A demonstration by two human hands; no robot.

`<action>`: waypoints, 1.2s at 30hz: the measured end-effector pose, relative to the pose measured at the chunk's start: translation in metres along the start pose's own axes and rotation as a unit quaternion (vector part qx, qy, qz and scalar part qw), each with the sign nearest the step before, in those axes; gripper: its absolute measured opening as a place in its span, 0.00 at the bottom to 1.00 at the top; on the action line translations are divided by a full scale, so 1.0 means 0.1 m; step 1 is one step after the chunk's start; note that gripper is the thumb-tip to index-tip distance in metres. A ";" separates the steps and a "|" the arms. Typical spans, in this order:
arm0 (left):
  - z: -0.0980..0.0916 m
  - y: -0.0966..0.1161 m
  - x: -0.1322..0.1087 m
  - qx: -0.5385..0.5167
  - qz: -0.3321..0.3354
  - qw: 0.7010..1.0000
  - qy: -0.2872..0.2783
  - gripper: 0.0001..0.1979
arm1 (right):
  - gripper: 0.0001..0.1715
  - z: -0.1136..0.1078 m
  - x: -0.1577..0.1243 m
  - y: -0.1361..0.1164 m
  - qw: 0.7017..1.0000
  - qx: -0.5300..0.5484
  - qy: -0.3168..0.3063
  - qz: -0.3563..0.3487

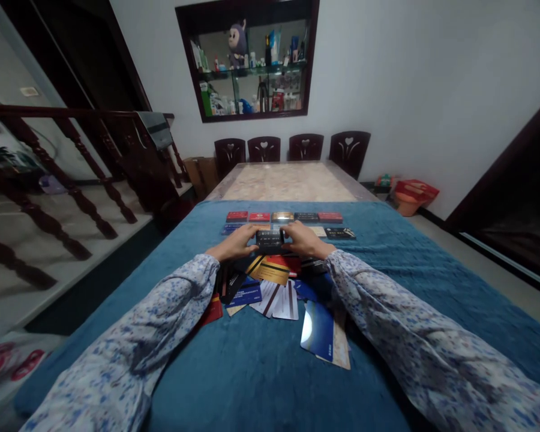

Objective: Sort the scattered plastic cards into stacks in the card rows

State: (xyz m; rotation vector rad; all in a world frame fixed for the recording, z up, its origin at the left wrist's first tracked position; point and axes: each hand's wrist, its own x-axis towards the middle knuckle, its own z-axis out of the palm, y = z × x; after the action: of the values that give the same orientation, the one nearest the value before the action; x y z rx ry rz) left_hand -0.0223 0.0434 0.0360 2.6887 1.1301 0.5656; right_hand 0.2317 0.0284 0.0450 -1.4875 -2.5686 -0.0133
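Observation:
Both my hands hold one dark card by its short ends, just above a blue cloth. My left hand pinches the card's left end and my right hand pinches its right end. Beyond the card lie two neat rows of cards, red, gold and dark ones among them. Nearer to me, between my floral sleeves, a loose heap of cards is spread out, with a blue card closest to me.
The blue cloth covers the near half of a long marble-topped table. Several dark chairs stand at its far end under a wall cabinet. A wooden stair railing runs on the left; red bags lie on the floor at right.

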 end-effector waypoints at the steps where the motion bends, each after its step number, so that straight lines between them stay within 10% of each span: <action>1: 0.02 0.02 0.05 -0.002 0.003 1.000 0.000 0.28 | 0.18 0.00 -0.01 0.06 1.000 -0.001 -0.001 0.001; 36: 0.40 0.34 1.45 0.152 -0.055 0.983 -0.086 0.23 | 0.28 -0.18 0.07 1.29 0.993 -0.062 -0.058 0.086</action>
State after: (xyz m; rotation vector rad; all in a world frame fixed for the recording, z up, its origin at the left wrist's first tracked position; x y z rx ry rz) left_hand 0.1088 0.1229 0.0501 2.8310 1.4023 0.1462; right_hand 0.3421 0.0971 0.0532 -1.8023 -2.5604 -0.0673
